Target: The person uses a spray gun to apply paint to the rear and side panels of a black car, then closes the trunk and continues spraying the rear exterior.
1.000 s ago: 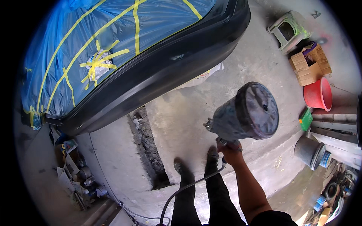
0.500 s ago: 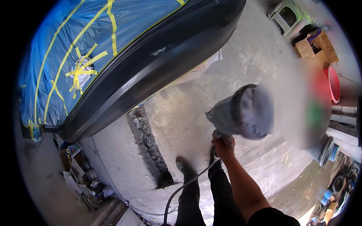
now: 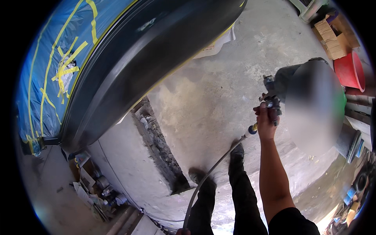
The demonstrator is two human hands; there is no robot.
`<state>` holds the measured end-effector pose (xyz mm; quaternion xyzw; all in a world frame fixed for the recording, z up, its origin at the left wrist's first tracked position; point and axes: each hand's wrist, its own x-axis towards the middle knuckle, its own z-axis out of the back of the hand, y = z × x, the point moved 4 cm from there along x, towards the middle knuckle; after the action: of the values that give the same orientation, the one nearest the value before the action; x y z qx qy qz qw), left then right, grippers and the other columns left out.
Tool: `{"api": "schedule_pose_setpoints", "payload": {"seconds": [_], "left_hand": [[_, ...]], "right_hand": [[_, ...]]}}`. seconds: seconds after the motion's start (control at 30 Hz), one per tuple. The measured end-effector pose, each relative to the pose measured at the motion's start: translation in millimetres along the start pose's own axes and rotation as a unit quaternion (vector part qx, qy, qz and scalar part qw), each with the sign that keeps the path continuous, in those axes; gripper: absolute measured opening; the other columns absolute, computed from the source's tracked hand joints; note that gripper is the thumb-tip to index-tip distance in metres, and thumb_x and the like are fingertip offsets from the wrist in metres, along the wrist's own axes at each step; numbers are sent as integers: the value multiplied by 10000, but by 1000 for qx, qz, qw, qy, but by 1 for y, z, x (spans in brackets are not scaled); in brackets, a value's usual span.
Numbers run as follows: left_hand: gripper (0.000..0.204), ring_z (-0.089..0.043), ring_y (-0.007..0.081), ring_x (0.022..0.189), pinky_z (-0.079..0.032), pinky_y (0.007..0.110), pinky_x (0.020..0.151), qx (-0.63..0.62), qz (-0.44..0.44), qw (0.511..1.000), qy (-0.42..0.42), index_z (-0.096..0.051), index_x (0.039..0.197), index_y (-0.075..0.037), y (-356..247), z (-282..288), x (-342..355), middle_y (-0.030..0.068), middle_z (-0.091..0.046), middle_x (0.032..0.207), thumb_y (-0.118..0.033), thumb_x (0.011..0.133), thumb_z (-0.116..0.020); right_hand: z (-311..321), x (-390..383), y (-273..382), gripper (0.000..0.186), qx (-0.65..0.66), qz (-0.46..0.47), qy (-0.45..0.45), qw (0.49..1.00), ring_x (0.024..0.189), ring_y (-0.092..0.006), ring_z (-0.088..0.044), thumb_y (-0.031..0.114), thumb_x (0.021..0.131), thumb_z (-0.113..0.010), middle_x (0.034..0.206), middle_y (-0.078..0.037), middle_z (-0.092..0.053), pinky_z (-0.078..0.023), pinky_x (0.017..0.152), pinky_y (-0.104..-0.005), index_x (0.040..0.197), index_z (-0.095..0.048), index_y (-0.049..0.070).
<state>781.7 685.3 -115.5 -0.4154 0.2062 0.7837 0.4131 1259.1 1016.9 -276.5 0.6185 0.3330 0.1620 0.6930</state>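
Note:
My right hand [image 3: 265, 119] grips a metal spray gun [image 3: 275, 108] at the right, its dark cup [image 3: 281, 78] partly hidden by a blurred patch. A grey hose [image 3: 212, 168] runs from a fitting below the gun down to my left hand [image 3: 182, 232], which is closed on it at the lower edge and mostly out of sight. At upper left lies a long curved dark vehicle panel [image 3: 133, 74], edged with yellow tape, beside blue masking sheeting [image 3: 35, 86] crossed by yellow strips. A pale sheet [image 3: 213, 47] shows under the panel.
My legs and shoes [image 3: 237, 154] stand on concrete beside a rough trench [image 3: 152, 141]. At right are a plastic stool [image 3: 307, 8], cardboard box [image 3: 329, 37], red bucket [image 3: 348, 70] and stacked pails [image 3: 350, 143]. Clutter [image 3: 94, 184] lines the lower left; tyres [image 3: 360, 180] lie lower right.
My right hand has risen and moved right with the gun, whose cup has turned away. The view has shifted, so the panel sits further up and left.

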Motion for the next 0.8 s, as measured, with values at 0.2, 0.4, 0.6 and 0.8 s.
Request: {"api": "schedule_pose_setpoints", "payload": {"seconds": [0.2, 0.4, 0.6, 0.8], "left_hand": [[272, -601, 294, 652, -485, 423, 629, -83, -3, 996, -11, -614, 964, -48, -33, 19, 26, 116, -607, 687, -263, 802, -576], [217, -588, 302, 639, -459, 399, 586, -173, -2, 984, -39, -594, 992, -54, 41, 24, 22, 164, -612, 754, -236, 875, -577], [205, -615, 335, 693, -471, 419, 604, -188, 41, 981, -21, -575, 1022, -64, 122, -1, 7, 183, -630, 795, -213, 883, -555], [242, -630, 343, 721, -493, 411, 629, -246, 66, 966, 46, -572, 1041, -56, 122, 9, -6, 192, -645, 828, -230, 876, -541]], "right_hand": [[-42, -40, -60, 258, 14, -31, 30, 999, 585, -37, -451, 185, 903, -573, 788, -36, -592, -359, 494, -193, 1128, -524, 67], [-174, -212, -131, 481, -241, 357, 271, 861, 1007, -271, -540, 144, 818, -609, 1197, -128, -513, -422, 898, -348, 1254, -427, 53], [-293, -344, -92, 502, -66, 254, 492, 830, 869, -386, -558, -2, 691, -593, 1002, -181, -512, -494, 703, -426, 1174, -476, 69], [-258, -320, -27, 303, -99, 338, 392, 850, 852, -311, -577, 89, 796, -538, 1014, -156, -554, -480, 731, -363, 1088, -528, 10]]}}
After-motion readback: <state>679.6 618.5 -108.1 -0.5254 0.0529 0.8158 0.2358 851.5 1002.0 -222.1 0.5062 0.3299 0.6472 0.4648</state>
